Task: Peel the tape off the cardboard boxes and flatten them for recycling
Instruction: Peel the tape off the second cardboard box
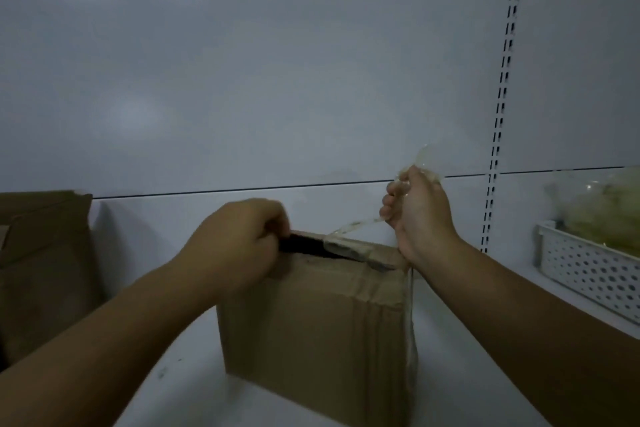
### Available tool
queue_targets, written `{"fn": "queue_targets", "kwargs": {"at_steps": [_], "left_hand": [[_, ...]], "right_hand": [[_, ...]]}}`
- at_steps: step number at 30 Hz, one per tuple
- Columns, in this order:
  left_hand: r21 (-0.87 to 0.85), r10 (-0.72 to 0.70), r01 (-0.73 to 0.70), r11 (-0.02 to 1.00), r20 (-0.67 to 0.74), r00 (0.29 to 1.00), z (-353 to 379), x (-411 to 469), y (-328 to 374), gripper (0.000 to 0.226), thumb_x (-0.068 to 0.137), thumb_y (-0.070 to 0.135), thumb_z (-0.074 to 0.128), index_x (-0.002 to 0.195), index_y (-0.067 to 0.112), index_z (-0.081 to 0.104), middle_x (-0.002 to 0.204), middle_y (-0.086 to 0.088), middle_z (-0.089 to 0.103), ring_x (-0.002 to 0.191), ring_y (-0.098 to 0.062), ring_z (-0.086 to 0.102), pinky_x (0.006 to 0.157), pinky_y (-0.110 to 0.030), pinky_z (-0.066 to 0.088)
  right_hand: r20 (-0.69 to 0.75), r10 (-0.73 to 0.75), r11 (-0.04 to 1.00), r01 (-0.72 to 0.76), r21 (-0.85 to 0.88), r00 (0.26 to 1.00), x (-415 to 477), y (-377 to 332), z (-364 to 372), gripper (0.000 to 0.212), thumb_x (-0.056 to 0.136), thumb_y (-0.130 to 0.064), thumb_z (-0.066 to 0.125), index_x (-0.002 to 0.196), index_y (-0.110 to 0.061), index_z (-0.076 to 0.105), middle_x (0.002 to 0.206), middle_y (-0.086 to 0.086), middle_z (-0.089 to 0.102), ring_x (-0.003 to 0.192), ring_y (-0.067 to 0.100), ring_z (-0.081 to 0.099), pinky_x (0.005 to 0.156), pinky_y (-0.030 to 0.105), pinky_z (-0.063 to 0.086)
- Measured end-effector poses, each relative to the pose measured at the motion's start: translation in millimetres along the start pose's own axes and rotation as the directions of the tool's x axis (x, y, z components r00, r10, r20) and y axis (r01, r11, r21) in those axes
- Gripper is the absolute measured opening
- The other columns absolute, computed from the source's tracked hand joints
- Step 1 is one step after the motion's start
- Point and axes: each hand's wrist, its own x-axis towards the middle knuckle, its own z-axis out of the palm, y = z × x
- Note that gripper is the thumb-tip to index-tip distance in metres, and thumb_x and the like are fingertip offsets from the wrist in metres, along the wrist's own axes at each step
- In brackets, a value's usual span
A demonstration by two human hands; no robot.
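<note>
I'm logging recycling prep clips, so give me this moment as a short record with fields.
setting: white shelf against a white panel wall
main object: cardboard box, upright, top seam partly open
left hand: gripping the box's top flap
right hand: closed on clear tape, pulling it up off the top
tape state: partly peeled, still attached
nearby: second cardboard box at left; white perforated basket at right

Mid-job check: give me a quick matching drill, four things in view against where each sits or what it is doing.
Things:
1. left hand
2. right hand
3. white basket
4. second cardboard box

States:
A. far right on the shelf
B. pulling clear tape up and away
C. gripping the top edge of the middle box
D. standing at the far left

Pairs: 1-C, 2-B, 3-A, 4-D
</note>
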Motion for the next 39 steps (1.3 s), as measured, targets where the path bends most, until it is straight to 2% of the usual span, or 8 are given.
{"fn": "queue_targets", "kwargs": {"at_steps": [3,6,9,16,20,26,30,39], "left_hand": [[-0.135,-0.028,0.022,0.991,-0.043,0.999,15.3,26.6,20.3,0.027,0.086,0.012,0.043,0.092,0.03,0.061,0.093,0.009,0.064,0.078,-0.005,0.057,0.065,-0.018,0.043],[-0.025,-0.136,0.147,0.989,0.248,0.959,32.9,47.8,15.5,0.032,0.097,0.021,0.035,0.12,0.018,0.056,0.126,-0.002,0.057,0.112,-0.018,0.051,0.089,-0.024,0.038],[0.079,-0.172,0.153,0.985,0.473,0.864,43.3,49.5,8.2,0.041,0.1,0.034,0.026,0.117,0.015,0.057,0.131,-0.004,0.055,0.116,-0.022,0.049,0.102,-0.033,0.034],[0.2,-0.183,0.098,0.975,0.467,0.865,48.3,49.1,10.5,0.051,0.099,0.044,0.019,0.129,0.017,0.05,0.14,-0.005,0.047,0.126,-0.024,0.042,0.103,-0.033,0.028],[0.174,-0.169,0.102,0.979,0.432,0.886,52.2,50.3,6.8,0.051,0.098,0.046,0.022,0.121,0.016,0.056,0.133,-0.007,0.053,0.12,-0.026,0.047,0.104,-0.037,0.032],[0.155,-0.143,0.087,0.984,0.399,0.905,57.0,53.6,4.1,0.052,0.097,0.047,0.025,0.12,0.014,0.057,0.133,-0.01,0.053,0.119,-0.028,0.047,0.106,-0.041,0.031],[0.151,-0.121,0.067,0.986,0.387,0.914,58.7,54.2,1.2,0.053,0.097,0.047,0.024,0.117,0.013,0.058,0.129,-0.011,0.055,0.117,-0.03,0.048,0.104,-0.041,0.032],[0.154,-0.04,-0.015,0.988,0.35,0.936,63.2,56.9,-2.2,0.047,0.098,0.042,0.026,0.103,0.009,0.059,0.118,-0.016,0.058,0.103,-0.03,0.05,0.095,-0.039,0.036]], "right_hand": [[0.065,-0.022,0.999,0.02,0.03,0.998,-7.5,1.4,9.1,0.027,0.095,-0.02,0.039,0.07,-0.018,0.048,0.044,-0.007,0.049,0.04,0.008,0.043,0.039,0.017,0.038],[0.106,-0.019,0.998,0.012,0.066,0.994,-15.3,-1.3,12.8,0.027,0.097,-0.021,0.04,0.072,-0.017,0.05,0.048,-0.003,0.052,0.041,0.011,0.048,0.042,0.021,0.045],[0.225,-0.02,0.998,0.007,0.061,0.974,-24.8,-10.1,9.3,0.029,0.098,-0.017,0.039,0.071,-0.015,0.049,0.05,0.0,0.049,0.042,0.012,0.047,0.045,0.024,0.049],[0.437,-0.096,0.97,0.183,-0.161,0.894,-45.4,-75.5,-32.4,0.042,0.093,-0.014,0.036,0.051,-0.015,0.037,0.04,-0.004,0.031,0.032,0.009,0.025,0.033,0.015,0.024],[0.482,0.159,0.637,0.284,-0.717,0.862,-44.4,-84.7,-71.7,0.043,0.093,-0.012,0.04,0.05,-0.015,0.04,0.041,-0.005,0.034,0.034,0.007,0.025,0.033,0.016,0.022],[0.365,0.507,0.407,0.156,-0.9,0.781,-65.7,-54.5,-111.8,0.054,0.099,-0.031,0.035,0.047,-0.02,0.047,0.044,-0.007,0.036,0.034,0.004,0.027,0.036,0.016,0.025],[0.514,0.305,0.096,0.511,-0.854,0.802,-84.1,-37.8,-121.0,0.049,0.075,-0.07,0.029,0.055,-0.027,0.041,0.052,-0.014,0.048,0.047,-0.001,0.042,0.052,0.011,0.036],[0.485,0.327,-0.062,0.53,-0.846,0.811,-111.1,-24.2,-153.6,0.034,0.095,-0.035,0.043,0.062,-0.03,0.037,0.05,-0.011,0.049,0.044,-0.001,0.044,0.049,0.012,0.036]]}}
